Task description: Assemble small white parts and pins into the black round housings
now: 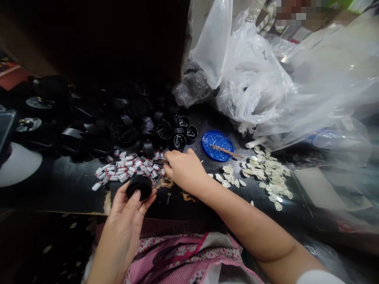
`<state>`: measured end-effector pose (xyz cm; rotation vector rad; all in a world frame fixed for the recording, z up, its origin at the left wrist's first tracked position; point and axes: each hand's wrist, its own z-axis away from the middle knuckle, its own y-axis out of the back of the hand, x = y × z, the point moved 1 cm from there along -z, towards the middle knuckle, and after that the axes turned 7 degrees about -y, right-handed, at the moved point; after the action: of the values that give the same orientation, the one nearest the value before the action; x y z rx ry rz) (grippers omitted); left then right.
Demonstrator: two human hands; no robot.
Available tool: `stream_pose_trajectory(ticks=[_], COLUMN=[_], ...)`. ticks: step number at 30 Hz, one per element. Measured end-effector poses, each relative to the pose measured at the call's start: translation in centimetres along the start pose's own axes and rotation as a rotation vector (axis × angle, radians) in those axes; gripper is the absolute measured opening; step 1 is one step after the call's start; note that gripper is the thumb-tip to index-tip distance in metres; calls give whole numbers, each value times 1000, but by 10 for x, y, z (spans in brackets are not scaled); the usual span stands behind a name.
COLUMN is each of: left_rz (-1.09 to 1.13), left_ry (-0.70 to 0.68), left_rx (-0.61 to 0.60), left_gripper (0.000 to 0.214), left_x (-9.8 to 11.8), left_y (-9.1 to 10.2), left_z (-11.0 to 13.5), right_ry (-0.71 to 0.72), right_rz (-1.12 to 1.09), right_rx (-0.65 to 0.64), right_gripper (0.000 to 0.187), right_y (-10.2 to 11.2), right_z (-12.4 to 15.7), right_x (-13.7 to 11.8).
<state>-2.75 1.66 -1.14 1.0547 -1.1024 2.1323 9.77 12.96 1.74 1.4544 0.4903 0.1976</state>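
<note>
My left hand (130,207) is closed round a black round cup-like part (139,187), its thumb pressed inside the rim. The hollow side of the part faces up toward me. Just beyond it spreads a heap of small white cylinders with red bands (127,167), some with dark spring-like ends. At the right end of this heap, my right hand (185,169) has its fingers bent and drawn together. Whatever lies between those fingertips, if anything, is hidden. A small screw-like metal piece (168,198) lies on the table (65,185) between the hands.
Many black round parts (127,132) are piled behind the cylinders. A blue lid (217,145) with a brown stick (226,151) across it lies right of centre. Flat cream-coloured pieces (271,173) are scattered further right. Clear plastic bags (251,75) bulge over the back right.
</note>
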Motion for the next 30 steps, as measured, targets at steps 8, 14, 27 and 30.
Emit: stream_pose_trajectory(ticks=[8, 14, 27, 30], left_rz=[138, 63, 226, 292], left_ry=[60, 5, -54, 19], left_rx=[-88, -49, 77, 87], left_gripper=[16, 23, 14, 11], left_x=[3, -1, 2, 0], left_y=[-8, -9, -24, -30], left_z=[0, -1, -9, -11], right_ry=[37, 84, 7, 8], right_rz=[-329, -403, 8, -167], right_rx=[-135, -93, -40, -63], right_gripper=[6, 12, 16, 11], right_y=[12, 5, 6, 10], right_z=[25, 31, 1, 20], right_x=[-2, -7, -9, -5])
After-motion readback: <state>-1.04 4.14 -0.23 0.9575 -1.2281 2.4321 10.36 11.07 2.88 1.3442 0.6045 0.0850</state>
